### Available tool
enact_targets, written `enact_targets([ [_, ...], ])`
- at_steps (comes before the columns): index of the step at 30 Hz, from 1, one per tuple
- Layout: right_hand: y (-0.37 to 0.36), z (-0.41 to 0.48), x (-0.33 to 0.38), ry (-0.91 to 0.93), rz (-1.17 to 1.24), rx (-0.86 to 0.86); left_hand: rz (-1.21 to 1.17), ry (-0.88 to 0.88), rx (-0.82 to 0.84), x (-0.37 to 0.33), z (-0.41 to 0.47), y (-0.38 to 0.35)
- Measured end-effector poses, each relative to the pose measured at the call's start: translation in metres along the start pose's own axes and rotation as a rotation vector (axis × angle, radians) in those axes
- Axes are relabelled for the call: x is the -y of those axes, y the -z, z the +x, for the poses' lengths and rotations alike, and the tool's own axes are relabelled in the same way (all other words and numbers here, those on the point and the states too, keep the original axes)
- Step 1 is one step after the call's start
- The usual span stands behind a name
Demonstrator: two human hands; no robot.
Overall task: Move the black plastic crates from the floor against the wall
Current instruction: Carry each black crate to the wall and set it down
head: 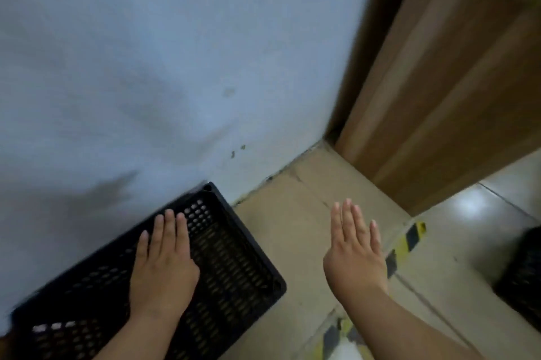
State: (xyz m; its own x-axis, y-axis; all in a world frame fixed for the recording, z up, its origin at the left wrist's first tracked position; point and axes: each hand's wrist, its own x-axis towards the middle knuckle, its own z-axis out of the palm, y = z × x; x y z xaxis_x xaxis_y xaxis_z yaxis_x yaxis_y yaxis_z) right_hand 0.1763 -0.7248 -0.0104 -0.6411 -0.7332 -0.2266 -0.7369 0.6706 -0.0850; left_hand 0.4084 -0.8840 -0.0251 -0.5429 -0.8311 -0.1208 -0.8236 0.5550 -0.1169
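A black perforated plastic crate stands at the lower left with its far rim against the pale blue wall. My left hand hovers flat over the crate's open top, fingers straight, holding nothing. My right hand is stretched flat to the right of the crate, above the beige floor, also holding nothing. At the right edge of the view, another black crate shows only in part.
A wooden door in its frame stands at the right of the wall. Yellow and black hazard tape runs across the tiled floor between the two crates.
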Motion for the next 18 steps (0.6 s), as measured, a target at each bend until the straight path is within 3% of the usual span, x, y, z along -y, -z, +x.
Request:
enact_targets([
  [4, 0.041, -0.035, -0.116, -0.15, 0.049, -0.044, -0.031, -0.197, -0.023, -0.124, -0.008, 0.056],
  [7, 0.062, -0.069, -0.232, -0.246, 0.072, -0.269, 0.014, -0.344, -0.136, -0.236, -0.032, 0.071],
  [11, 0.09, -0.137, -0.408, -0.416, 0.041, -0.267, -0.038, -0.513, -0.238, -0.418, -0.082, 0.099],
  [15, 0.109, -0.209, -0.574, -0.633, -0.002, -0.196, -0.069, -0.7, -0.131, -0.588, -0.132, 0.11],
  [18, 0.111, -0.254, -0.667, -0.748, 0.0, -0.191, -0.095, -0.773, -0.208, -0.69, -0.154, 0.117],
])
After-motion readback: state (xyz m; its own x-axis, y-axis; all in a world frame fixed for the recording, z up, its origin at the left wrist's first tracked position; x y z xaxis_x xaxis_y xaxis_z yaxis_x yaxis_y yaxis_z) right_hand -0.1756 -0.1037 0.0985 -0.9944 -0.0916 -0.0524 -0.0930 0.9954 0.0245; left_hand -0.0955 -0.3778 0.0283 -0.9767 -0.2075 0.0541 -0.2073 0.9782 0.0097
